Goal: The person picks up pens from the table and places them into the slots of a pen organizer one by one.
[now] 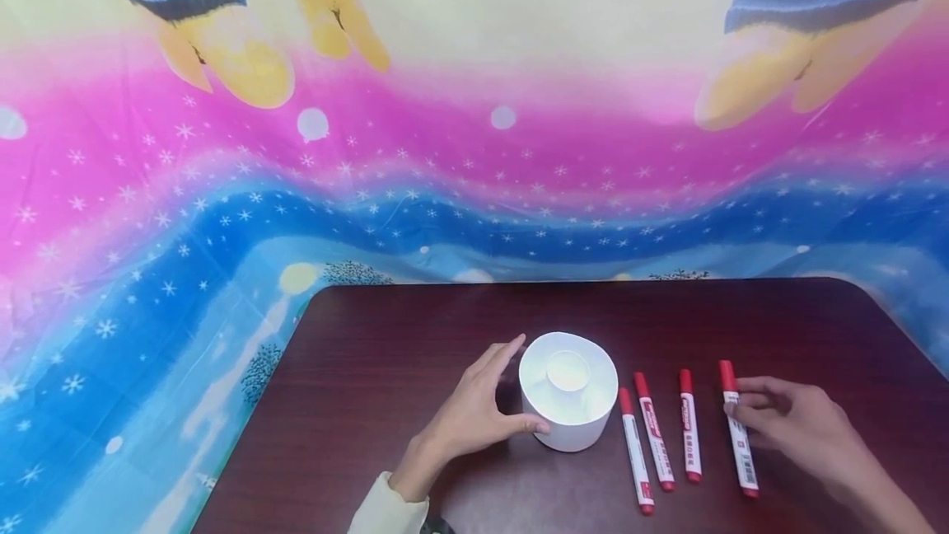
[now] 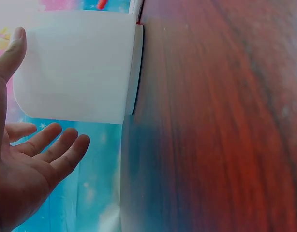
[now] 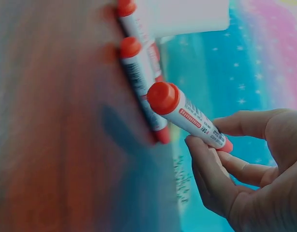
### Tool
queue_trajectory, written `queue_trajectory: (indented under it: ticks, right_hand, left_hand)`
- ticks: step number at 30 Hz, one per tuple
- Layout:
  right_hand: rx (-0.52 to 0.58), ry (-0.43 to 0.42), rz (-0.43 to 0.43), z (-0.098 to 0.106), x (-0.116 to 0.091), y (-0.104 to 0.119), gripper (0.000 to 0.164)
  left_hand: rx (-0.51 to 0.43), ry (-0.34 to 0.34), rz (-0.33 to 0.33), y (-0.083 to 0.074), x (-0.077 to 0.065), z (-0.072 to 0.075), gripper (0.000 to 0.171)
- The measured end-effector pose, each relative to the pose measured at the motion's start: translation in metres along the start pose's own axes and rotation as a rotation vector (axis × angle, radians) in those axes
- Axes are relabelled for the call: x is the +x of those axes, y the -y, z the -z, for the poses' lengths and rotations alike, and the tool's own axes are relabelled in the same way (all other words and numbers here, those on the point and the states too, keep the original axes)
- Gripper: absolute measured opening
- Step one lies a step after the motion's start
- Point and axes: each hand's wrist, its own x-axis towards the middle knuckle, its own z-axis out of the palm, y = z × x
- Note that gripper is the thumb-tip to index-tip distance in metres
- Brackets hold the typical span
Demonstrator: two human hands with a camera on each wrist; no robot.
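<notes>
A white round container [image 1: 569, 437] with a small cylinder in its middle stands on the table. My left hand [image 1: 469, 412] is around its left side, thumb at the front wall and fingers behind. In the left wrist view, those fingers [image 2: 66, 154] are spread and relaxed beside the container's smooth wall [image 2: 78, 67]. My right hand [image 1: 804, 428] pinches a red-capped white marker [image 1: 740, 447] between thumb and fingers. The right wrist view shows this marker [image 3: 199, 124] raised at a slant, its red tail end toward the camera.
Three more red-capped markers lie between the container and my right hand: a left one [image 1: 638, 464], a middle one [image 1: 656, 445] and a right one [image 1: 690, 431]. The dark wooden table [image 1: 415, 320] ends at a patterned cloth backdrop [image 1: 445, 155].
</notes>
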Motion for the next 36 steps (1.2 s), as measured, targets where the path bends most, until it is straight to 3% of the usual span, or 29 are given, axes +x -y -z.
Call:
queue_trajectory:
  ticks: [6,18,36]
  right_hand:
    - [0.070,-0.024,0.096,0.000,-0.004,0.017,0.062]
    - [0.172,-0.042,0.189,-0.007,-0.001,0.045,0.062]
    - [0.265,-0.044,0.241,-0.018,0.004,0.075,0.058]
  left_hand:
    - [0.002,0.006,0.009,-0.001,0.000,0.000,0.114]
    - [0.015,0.009,0.001,-0.002,0.000,-0.002,0.113]
    - [0.018,-0.005,-0.010,-0.002,0.001,-0.003,0.113]
